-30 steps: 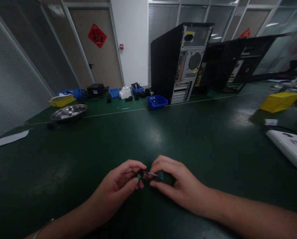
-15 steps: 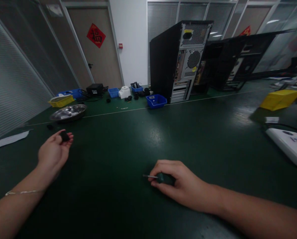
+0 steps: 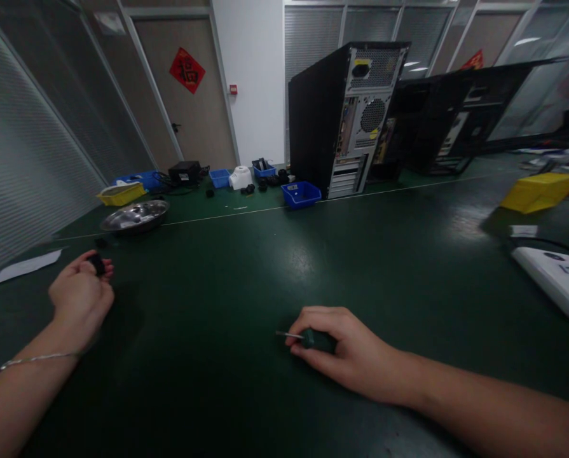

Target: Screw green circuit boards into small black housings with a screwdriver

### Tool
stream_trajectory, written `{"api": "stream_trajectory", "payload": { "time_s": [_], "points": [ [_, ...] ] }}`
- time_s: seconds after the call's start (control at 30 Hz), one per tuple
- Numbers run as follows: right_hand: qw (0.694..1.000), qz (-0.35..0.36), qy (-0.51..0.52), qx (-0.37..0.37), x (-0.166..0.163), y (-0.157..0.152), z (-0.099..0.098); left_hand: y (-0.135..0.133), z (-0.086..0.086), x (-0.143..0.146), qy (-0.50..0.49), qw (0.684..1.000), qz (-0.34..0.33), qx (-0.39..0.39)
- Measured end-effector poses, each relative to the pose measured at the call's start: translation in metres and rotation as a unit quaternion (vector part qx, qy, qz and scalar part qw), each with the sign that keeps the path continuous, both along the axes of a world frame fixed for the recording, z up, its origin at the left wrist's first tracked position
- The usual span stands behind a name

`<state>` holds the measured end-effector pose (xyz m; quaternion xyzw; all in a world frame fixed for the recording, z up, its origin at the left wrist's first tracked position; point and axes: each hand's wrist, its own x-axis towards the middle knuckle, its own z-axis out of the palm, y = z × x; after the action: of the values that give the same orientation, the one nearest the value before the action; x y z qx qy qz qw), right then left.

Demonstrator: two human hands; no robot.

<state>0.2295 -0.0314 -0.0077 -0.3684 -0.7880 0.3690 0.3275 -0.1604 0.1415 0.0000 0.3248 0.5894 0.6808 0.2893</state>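
My left hand, at the left of the head view, is closed on a small black part whose exact kind I cannot make out. Just beyond its fingers a dark small object lies on the green table. Near the middle, my right hand rests low over the table, wrapped round a screwdriver with a dark green handle. The short metal shaft points left, past my fingertips. Closest to the left hand stand a round metal dish with things in it and a white sheet of paper.
A blue bin stands before a black computer tower. At the back left are a yellow tray and a white plastic housing. To the right, a yellow bin and a white device sit on the table.
My left hand has moved left with the black part in its fingers. The right hand holds the screwdriver in nearly the same spot.
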Motion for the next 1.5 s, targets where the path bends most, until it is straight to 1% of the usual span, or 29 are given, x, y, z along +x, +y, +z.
{"api": "stream_trajectory", "payload": {
  "time_s": [0.07, 0.1, 0.17, 0.2, 0.23, 0.3, 0.37, 0.47, 0.57, 0.63, 0.73, 0.87, 1.03, 1.2, 1.37, 1.5],
  "points": [
    [1.0, -0.001, -0.003, 0.003, 0.0, 0.0, 0.0, -0.006, 0.002, 0.018, -0.018, 1.0, -0.005, 0.0],
    [1.0, -0.003, -0.005, 0.004, 0.0, 0.0, 0.001, -0.011, 0.003, 0.029, -0.026, 0.999, -0.025, -0.002],
    [1.0, -0.01, -0.008, 0.0, -0.001, 0.001, 0.002, -0.027, 0.006, 0.057, -0.038, 0.994, -0.099, -0.016],
    [1.0, -0.014, -0.009, -0.004, -0.001, 0.001, 0.002, -0.037, 0.008, 0.073, -0.042, 0.987, -0.15, -0.03],
    [1.0, -0.019, -0.008, -0.008, -0.002, 0.001, 0.003, -0.049, 0.009, 0.088, -0.045, 0.977, -0.204, -0.047],
    [0.999, -0.028, -0.006, -0.013, -0.002, 0.002, 0.004, -0.073, 0.011, 0.116, -0.046, 0.952, -0.291, -0.08],
    [0.999, -0.034, -0.002, -0.016, -0.002, 0.001, 0.004, -0.096, 0.01, 0.135, -0.036, 0.913, -0.387, -0.126],
    [0.999, -0.047, 0.006, -0.021, -0.001, -0.001, 0.004, -0.118, 0.008, 0.148, -0.015, 0.859, -0.482, -0.17],
    [0.999, -0.043, 0.023, -0.007, 0.0, -0.002, 0.004, -0.127, 0.006, 0.148, 0.053, 0.819, -0.545, -0.171],
    [0.999, -0.025, 0.026, 0.01, 0.001, -0.002, 0.005, -0.129, 0.006, 0.147, 0.106, 0.804, -0.564, -0.158],
    [1.0, 0.002, 0.016, 0.023, 0.001, -0.001, 0.006, -0.131, 0.006, 0.147, 0.149, 0.8, -0.568, -0.126],
    [0.999, 0.008, 0.01, 0.034, 0.001, 0.0, 0.004, -0.134, 0.004, 0.148, 0.156, 0.802, -0.566, -0.11],
    [0.999, 0.005, 0.009, 0.035, -0.001, -0.001, 0.002, -0.137, 0.006, 0.15, 0.15, 0.79, -0.583, -0.114],
    [0.999, -0.005, 0.006, 0.044, 0.0, 0.0, 0.0, -0.136, 0.005, 0.149, 0.134, 0.791, -0.585, -0.12],
    [0.999, -0.001, -0.007, 0.042, 0.001, 0.0, -0.001, -0.14, 0.008, 0.151, 0.158, 0.784, -0.588, -0.124],
    [0.999, -0.002, -0.018, 0.039, -0.001, -0.002, 0.0, -0.141, 0.01, 0.153, 0.174, 0.784, -0.583, -0.125]
  ]
}}
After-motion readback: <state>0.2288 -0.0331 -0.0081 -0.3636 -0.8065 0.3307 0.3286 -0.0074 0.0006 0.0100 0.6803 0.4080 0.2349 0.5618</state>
